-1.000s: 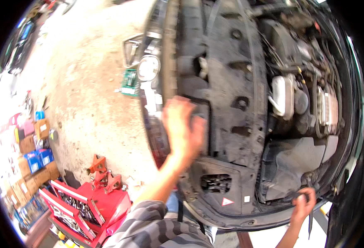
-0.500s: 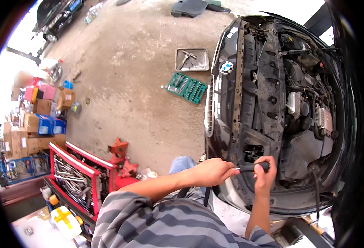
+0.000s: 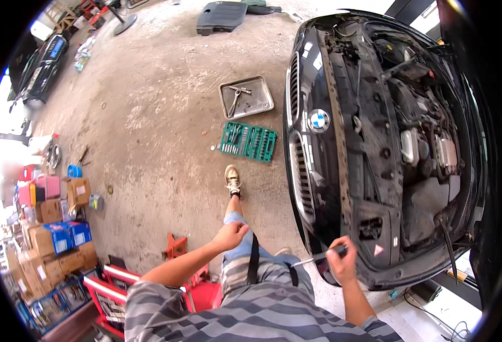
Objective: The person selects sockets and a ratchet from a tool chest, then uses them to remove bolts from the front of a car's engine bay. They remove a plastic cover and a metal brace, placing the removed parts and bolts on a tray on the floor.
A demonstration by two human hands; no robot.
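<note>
A screwdriver [image 3: 317,257] with a dark handle and a thin pale shaft is gripped in my right hand [image 3: 343,265]. Its shaft points left, across the front of my shorts. My left hand [image 3: 229,236] is closed at waist height, away from the screwdriver; whatever its fingers hold, if anything, is hidden. To my right stands a black car [image 3: 327,176] with its engine bay [image 3: 419,171] exposed. My right hand is nearest to the car's front corner, over the bumper edge.
A green socket set case [image 3: 249,142] lies open on the floor beside a metal tray [image 3: 268,105] holding tools. A red tool cart [image 3: 107,293] is at lower left, near a red stand [image 3: 175,246]. Stacked cardboard boxes [image 3: 49,239] fill the left. A dark plastic cover [image 3: 221,17] lies farther off.
My hands have drawn apart: the left moved away from the screwdriver's tip toward the left, the right came back from the engine bay with the screwdriver. My foot now shows, stepping away from the car.
</note>
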